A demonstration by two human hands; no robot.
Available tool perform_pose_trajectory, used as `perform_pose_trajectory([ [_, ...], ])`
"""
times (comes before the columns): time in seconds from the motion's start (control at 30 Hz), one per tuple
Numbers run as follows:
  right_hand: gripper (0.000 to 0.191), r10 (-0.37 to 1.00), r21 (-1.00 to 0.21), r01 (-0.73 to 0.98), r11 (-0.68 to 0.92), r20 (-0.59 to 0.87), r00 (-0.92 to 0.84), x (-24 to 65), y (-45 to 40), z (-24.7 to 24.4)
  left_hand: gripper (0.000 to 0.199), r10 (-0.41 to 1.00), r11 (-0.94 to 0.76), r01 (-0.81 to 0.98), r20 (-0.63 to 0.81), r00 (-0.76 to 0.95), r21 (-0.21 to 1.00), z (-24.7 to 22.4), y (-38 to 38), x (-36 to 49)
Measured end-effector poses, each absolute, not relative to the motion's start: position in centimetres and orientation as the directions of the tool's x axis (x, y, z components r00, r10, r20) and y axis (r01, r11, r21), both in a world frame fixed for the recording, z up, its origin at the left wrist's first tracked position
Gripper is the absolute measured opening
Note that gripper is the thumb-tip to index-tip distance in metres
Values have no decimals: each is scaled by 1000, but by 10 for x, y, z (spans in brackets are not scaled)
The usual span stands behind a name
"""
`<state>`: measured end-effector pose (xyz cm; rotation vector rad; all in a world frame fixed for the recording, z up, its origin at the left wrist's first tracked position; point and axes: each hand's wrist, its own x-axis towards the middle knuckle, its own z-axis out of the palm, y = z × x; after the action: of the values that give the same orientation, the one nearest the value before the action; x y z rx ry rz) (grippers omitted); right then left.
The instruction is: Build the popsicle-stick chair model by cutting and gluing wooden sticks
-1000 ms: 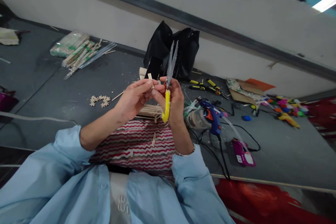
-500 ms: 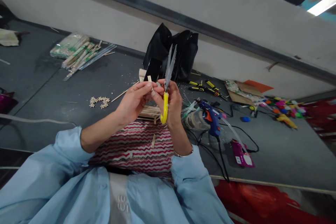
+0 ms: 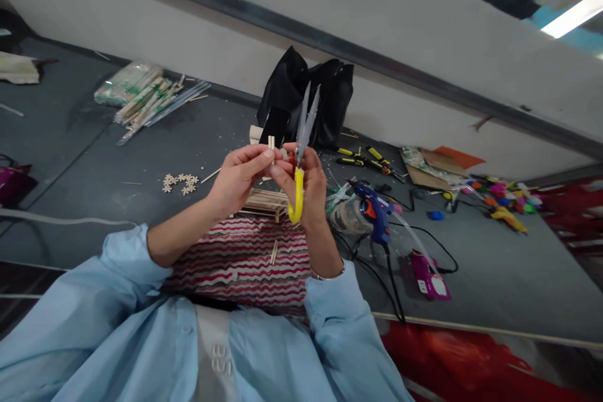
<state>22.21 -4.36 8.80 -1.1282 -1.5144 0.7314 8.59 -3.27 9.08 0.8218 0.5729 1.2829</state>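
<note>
My left hand [image 3: 242, 179] is closed, pinching short wooden sticks [image 3: 271, 142] upright between thumb and fingertips. Yellow-handled scissors [image 3: 298, 191] are held in my right hand [image 3: 313, 191], their blades pointing up and slightly parted. The fingertips of both hands meet around the lower ends of the sticks, so how far those reach down is hidden. Below my hands a piece built of thin wooden sticks [image 3: 266, 200] lies partly covered by my wrists. Two more short sticks [image 3: 274, 252] rest on the red-and-white striped cloth [image 3: 249, 276] at my lap.
A blue glue gun [image 3: 377, 210] leans by a clear jar [image 3: 349, 217] on the right, with cables and a purple box [image 3: 429, 277]. Pliers [image 3: 362, 159] lie behind. Small flower-shaped wooden pieces [image 3: 181, 182] and bundled sticks [image 3: 148, 100] are left. A black bag [image 3: 282, 85] stands ahead.
The view has shifted slightly. Both hands keep their grips on the sticks and the scissors, and the sticks now stand a little more upright.
</note>
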Motion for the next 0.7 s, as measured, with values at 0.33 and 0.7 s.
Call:
perform_pose_trajectory([
  [0.33,47,968,-922,297,249,236,-79,265,-92,99,22,863,11,-337,161,479,941,94,-49,69],
  [0.7,50,903,-678,635,370,101,-418,290,-127,118,22,646,206,-189,12,764,960,83,-74,50],
])
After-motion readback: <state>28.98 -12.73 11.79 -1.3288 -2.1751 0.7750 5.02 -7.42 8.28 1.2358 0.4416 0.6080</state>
